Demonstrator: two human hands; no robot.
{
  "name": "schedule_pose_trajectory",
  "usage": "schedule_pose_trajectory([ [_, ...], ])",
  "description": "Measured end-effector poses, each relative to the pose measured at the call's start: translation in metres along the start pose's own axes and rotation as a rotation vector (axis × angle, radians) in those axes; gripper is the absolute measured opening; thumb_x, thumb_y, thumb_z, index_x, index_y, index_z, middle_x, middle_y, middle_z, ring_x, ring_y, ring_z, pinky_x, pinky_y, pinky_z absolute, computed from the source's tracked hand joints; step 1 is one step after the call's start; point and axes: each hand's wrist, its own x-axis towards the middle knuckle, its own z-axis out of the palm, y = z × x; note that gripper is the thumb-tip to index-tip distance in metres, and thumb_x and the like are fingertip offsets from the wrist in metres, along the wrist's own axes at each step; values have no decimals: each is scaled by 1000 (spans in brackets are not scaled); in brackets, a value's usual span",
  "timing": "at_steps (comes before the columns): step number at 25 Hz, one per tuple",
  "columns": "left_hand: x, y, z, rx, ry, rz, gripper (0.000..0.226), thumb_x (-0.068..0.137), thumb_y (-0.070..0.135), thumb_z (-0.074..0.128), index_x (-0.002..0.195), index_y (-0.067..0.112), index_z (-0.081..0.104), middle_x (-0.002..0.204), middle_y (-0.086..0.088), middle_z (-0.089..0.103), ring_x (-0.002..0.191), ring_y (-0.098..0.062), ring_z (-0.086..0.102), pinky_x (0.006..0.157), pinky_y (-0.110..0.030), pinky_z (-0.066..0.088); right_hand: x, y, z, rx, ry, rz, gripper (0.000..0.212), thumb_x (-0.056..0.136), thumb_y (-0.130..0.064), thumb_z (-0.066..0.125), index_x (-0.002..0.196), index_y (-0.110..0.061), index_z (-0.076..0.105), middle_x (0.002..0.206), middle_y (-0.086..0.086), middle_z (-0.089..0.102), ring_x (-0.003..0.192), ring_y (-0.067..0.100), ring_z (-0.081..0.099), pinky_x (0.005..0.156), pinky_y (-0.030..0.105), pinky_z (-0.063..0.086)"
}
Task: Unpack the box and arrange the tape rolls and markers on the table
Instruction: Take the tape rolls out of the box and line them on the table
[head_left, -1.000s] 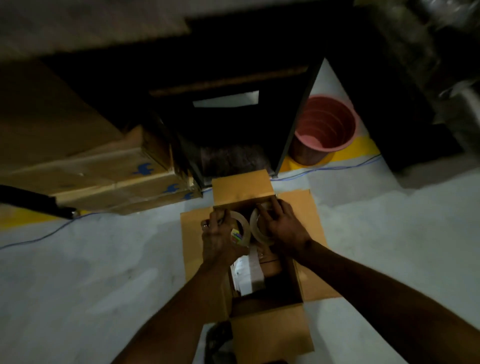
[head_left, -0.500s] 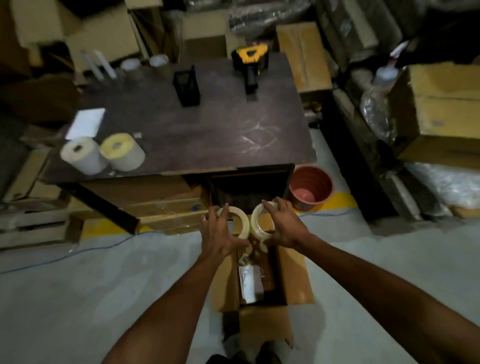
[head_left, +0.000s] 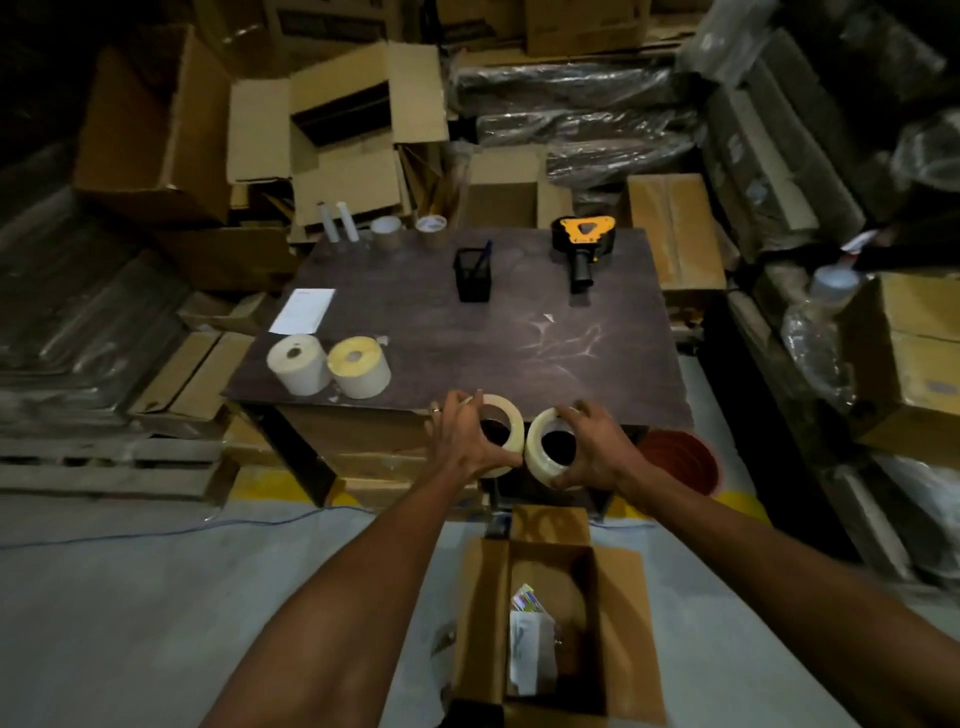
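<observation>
Both grips are pinching tape. The left hand (head_left: 462, 436) curls its fingers over the far rim of the left tape roll (head_left: 501, 434) with the thumb hooked under the near edge, so the roll stands tilted with its dark core facing the camera. The right hand (head_left: 597, 452) holds the right tape roll (head_left: 553, 449) the same way, fingers over the top and thumb beneath. The two rolls sit just beside each other, nearly touching at their inner edges, and they hang at the near edge of the bench (head_left: 467, 338) rather than resting flat on it. Both forearms reach forward and slightly inward from the bottom of the view, wrists roughly level.

Below the arms, the open box (head_left: 618, 623) stands on the grey floor with its flaps spread; a white packet (head_left: 530, 652) and a bright multicoloured item whose kind cannot be told lie inside.

On the bench, a white roll (head_left: 298, 364) and a yellow-topped roll (head_left: 359, 366) stand side by side near the left front corner, with a sheet of paper (head_left: 302, 310) behind them. A black mesh pen holder (head_left: 472, 274) stands farther back, and a yellow and black tape dispenser (head_left: 583, 248) lies near the far right. A reddish bucket (head_left: 680, 460) sits on the floor by the bench's right front corner.
</observation>
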Motion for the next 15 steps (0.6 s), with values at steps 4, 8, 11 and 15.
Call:
schedule_pose_trajectory([
  [4,52,-31,-30,13,-18,-16,122,45,68,82,148,22,35,140,-7,38,136,-39,30,110,-54,33,55,-26,-14,47,31,25,117,55,-44,90,151,-16,29,155,15,23,141,34,27,112,40,36],
  [8,101,-63,-48,-4,-35,-4,121,47,66,84,148,19,36,141,-7,38,134,-35,34,111,-52,33,109,-51,-15,81,48,98,115,58,-42,90,151,-18,28,157,14,21,142,31,26,113,37,33],
  [11,127,-83,-46,-9,-54,38,117,49,58,87,147,17,38,140,-6,39,132,-32,35,111,-47,33,140,-63,-5,109,46,152,113,59,-40,90,150,-15,29,155,14,23,141,31,26,113,35,32],
  [15,156,-102,-37,34,-134,80,116,51,56,85,149,20,34,145,-5,36,133,-34,32,110,-47,33,167,-66,11,113,24,211,114,58,-38,90,150,-12,28,156,16,20,142,34,25,113,36,33],
])
